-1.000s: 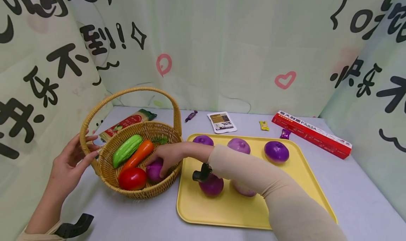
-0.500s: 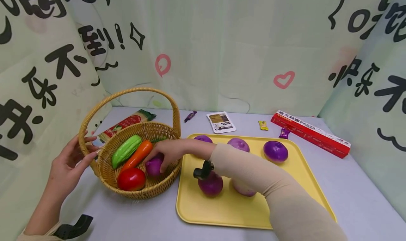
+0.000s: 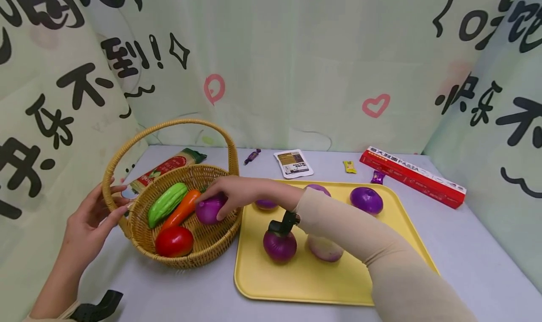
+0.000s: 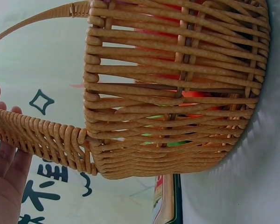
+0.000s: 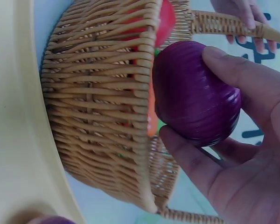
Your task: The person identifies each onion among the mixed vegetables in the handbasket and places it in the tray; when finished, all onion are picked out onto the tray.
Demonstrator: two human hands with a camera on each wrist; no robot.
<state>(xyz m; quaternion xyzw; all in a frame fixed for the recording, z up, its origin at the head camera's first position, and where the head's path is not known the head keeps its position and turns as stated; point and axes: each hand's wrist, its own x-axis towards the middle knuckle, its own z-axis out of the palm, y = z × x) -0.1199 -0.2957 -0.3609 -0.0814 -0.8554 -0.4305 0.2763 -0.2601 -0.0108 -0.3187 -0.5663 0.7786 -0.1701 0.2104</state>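
Note:
My right hand (image 3: 243,192) grips a purple onion (image 3: 207,212) with thumb and fingers, at the height of the basket's rim. The right wrist view shows the onion (image 5: 196,93) clear of the weave, right beside the rim. My left hand (image 3: 86,230) holds the lower left part of the arched handle (image 3: 167,124) of the wicker basket (image 3: 188,261), thumb in front and fingers behind. Inside the basket lie a ridged green vegetable (image 3: 167,205), an orange carrot (image 3: 183,210) and a red tomato (image 3: 174,241).
Right of the basket, a yellow tray (image 3: 271,284) bears several onions, among them a dark one (image 3: 279,247) and a paler one (image 3: 325,249). Behind stand a red pasta box (image 3: 412,176), a white pouch (image 3: 294,164), small candies (image 3: 349,166) and a red-and-green packet (image 3: 169,168).
My right hand has lifted the onion from the basket's floor up to about rim height, shifting slightly right. My left hand has stayed on the handle. The head view has drifted slightly.

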